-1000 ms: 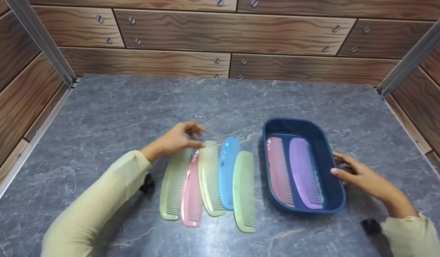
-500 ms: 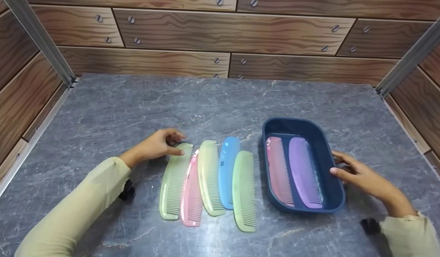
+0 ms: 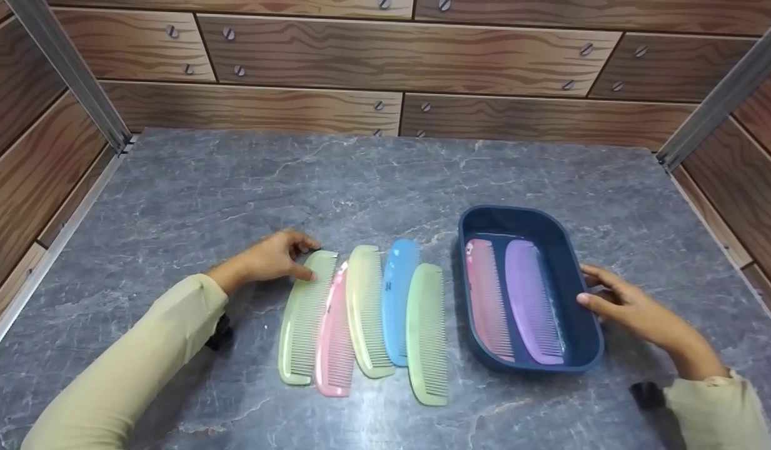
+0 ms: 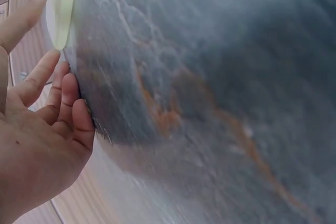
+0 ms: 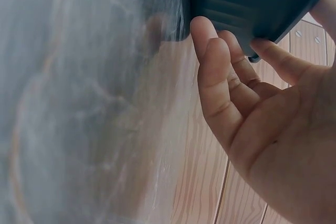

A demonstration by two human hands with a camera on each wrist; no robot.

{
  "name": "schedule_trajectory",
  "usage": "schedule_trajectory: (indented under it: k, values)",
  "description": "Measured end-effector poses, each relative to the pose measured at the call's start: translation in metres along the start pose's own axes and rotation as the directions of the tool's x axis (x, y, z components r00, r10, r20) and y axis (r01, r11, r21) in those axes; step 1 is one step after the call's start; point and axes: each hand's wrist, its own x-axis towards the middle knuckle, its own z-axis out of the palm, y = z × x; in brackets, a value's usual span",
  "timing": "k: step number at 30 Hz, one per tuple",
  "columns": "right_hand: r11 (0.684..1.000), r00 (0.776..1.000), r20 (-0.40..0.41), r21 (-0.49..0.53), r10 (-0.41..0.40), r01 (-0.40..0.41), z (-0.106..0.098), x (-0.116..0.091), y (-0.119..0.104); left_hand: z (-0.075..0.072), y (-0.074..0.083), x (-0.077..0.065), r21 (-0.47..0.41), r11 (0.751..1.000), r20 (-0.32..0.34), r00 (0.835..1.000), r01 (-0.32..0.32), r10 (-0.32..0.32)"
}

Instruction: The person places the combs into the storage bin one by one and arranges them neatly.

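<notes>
Combs (image 3: 394, 306) side by side on the tabletop (image 3: 385, 175), likely for easy reach. Touches the leftmost green comb (image 3: 302, 325) with the left hand (image 3: 274, 256), thumb over its far end; cannot tell whether pinching. Probably steadies the blue box (image 3: 504, 219) with the right hand (image 3: 635, 315), relaxed fingers against its outer wall; pink comb (image 3: 488, 300) and purple comb (image 3: 534, 300) inside.

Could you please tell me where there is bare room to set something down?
The table is bare between the back wall and the five loose combs. Only a narrow strip parts them from the blue tray. It is crowded among the combs.
</notes>
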Motion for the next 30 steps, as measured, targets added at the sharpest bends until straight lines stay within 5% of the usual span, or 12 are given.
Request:
schedule_trajectory:
  k: [30]
  values:
    - [1.0, 1.0, 0.005, 0.027, 0.007, -0.008, 0.0001, -0.0004, 0.0009, -0.0082, 0.0062, 0.0009, -0.021, 1.0, 0.141, 0.99, 0.018, -0.015]
